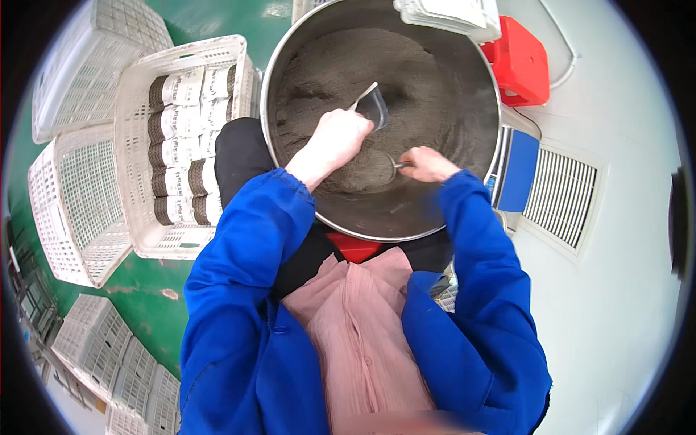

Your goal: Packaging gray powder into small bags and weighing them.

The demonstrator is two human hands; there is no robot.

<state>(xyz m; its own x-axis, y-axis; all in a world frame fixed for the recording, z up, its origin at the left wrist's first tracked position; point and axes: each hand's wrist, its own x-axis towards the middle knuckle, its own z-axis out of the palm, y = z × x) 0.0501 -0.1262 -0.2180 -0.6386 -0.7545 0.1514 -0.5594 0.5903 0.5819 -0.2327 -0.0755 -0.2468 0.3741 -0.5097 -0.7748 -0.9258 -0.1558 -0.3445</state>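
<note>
Containing loose grey-brown powder, the round metal tub stands directly before the person. The left hand, fingers closed on a small pouch, holds it above the powder; the pouch shows a pale edge and a dark, glossy side. The right hand grips the handle of a metal scoop inside the tub. The white perforated crate at left contains rows of white packages with dark ends.

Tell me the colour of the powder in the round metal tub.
Greyish brown powder; the head view shows it.
</note>
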